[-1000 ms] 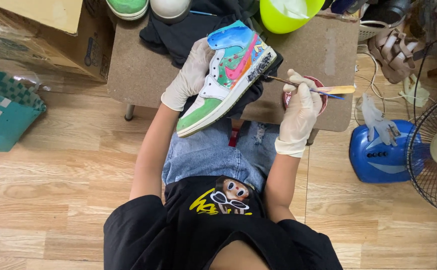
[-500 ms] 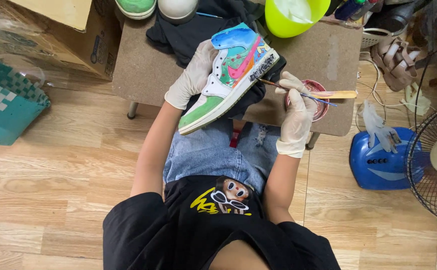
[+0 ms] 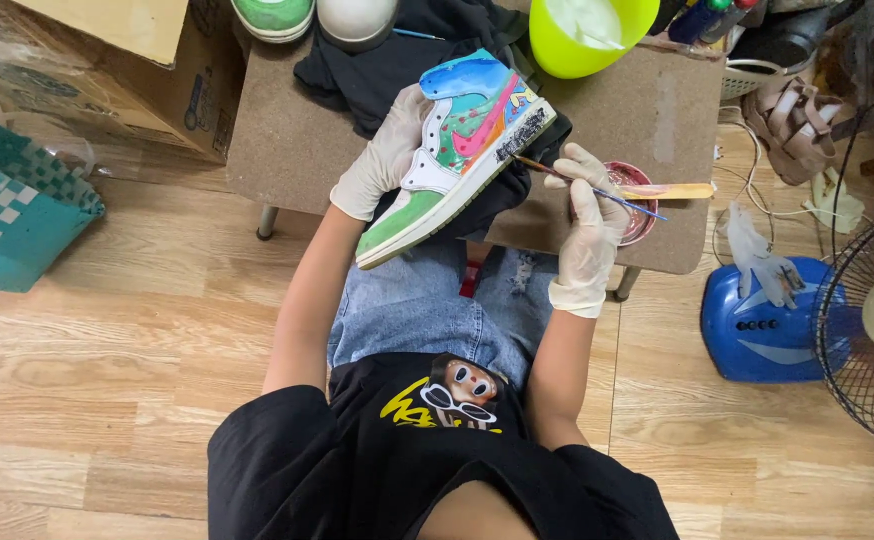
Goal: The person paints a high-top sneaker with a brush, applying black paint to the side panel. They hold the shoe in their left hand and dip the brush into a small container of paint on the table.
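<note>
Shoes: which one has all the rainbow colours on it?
The high-top shoe held in the gloved left hand; the two at the table's far edge are plain green and white.

We saw a brightly painted high-top sneaker (image 3: 462,140) (green toe, blue collar) tilted sole-outward above the worktop, a thin paintbrush (image 3: 587,187) touching its heel.

Gloved left hand (image 3: 389,152) holds painted sneaker (image 3: 454,150); right hand (image 3: 590,215) holds brush (image 3: 587,187).

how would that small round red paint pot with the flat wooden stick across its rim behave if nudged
The small round red paint pot looks low and wide, so it would probably slide rather than tip. The flat wooden stick only rests across its rim, so it may well roll off. The pot sits near the brown table's edge, so spilling seems possible.
</note>
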